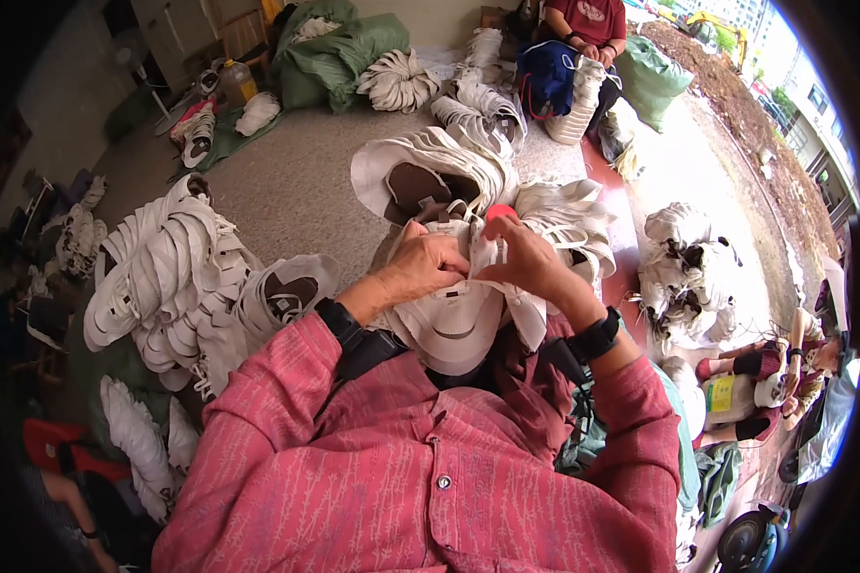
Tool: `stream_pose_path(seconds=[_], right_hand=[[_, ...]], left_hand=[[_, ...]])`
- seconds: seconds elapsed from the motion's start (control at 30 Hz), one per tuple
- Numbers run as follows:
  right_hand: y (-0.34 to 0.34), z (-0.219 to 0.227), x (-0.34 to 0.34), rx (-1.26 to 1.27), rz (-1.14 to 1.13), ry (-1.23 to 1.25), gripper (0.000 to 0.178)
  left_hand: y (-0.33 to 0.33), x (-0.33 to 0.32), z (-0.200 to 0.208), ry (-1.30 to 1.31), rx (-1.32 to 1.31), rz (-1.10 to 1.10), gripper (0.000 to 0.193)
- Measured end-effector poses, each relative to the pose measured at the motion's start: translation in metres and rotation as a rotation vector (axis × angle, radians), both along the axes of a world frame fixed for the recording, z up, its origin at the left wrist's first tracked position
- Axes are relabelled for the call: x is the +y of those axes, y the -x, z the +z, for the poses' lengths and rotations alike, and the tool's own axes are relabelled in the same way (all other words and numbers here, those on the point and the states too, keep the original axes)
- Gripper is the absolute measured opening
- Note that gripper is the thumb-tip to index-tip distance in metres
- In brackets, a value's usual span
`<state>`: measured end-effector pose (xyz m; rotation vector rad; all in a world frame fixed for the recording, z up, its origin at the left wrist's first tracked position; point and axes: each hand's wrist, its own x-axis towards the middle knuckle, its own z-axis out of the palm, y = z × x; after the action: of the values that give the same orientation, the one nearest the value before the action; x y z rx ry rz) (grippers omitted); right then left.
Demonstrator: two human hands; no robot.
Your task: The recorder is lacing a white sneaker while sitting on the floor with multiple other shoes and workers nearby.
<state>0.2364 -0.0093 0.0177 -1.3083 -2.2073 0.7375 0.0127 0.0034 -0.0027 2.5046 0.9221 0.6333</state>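
A white shoe upper (452, 329) lies in my lap with its rounded end toward me. My left hand (422, 263) is closed on its lacing area, fingertips pinched together. Facing it, my right hand (533, 263) has its fingers curled, the thumb and fingertips pressed on the same strip. A small red round piece (499, 212) shows at the right fingertips; what it is I cannot tell. White laces may be between the fingers, but the hands hide them. Just beyond, a stack of white uppers with brown linings (420, 181) touches the one I hold.
Nested piles of white uppers (167, 272) stand at my left, and more (688, 267) lie at the right. Green sacks (339, 57) are at the back. One person (588, 29) sits at the far right with a stack of uppers; another (784, 382) sits nearer, at the right edge.
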Motion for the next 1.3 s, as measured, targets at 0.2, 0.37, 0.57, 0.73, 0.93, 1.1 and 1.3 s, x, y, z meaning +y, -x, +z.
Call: stream_pose_path(seconds=[0.2,0.37,0.57,0.73,0.93,1.1,1.3], right_hand=[[-0.003,0.015,0.023,-0.122,0.366,-0.109,0.056],[0.002,0.015,0.027,-0.16,0.387,-0.133,0.041],[-0.003,-0.006,0.029,0.053,0.309,-0.093,0.04],[-0.001,-0.009,0.029,0.026,0.346,-0.173,0.043],[0.0,-0.002,0.026,0.017,0.331,-0.086,0.036],[-0.003,-0.006,0.029,0.013,0.317,-0.11,0.03],[0.004,-0.006,0.033,0.002,0.351,-0.114,0.021]], left_hand=[[0.001,0.003,-0.007,-0.014,-0.042,-0.025,0.014],[0.003,0.009,-0.009,0.009,-0.027,-0.023,0.015],[0.003,0.013,-0.005,0.029,0.021,-0.019,0.013],[0.001,0.003,0.006,-0.056,0.084,-0.013,0.011],[0.05,0.025,0.065,-0.488,-0.13,0.246,0.01],[0.216,0.08,0.154,-1.043,0.032,0.681,0.008],[0.328,0.046,0.162,-0.886,0.116,1.195,0.005]])
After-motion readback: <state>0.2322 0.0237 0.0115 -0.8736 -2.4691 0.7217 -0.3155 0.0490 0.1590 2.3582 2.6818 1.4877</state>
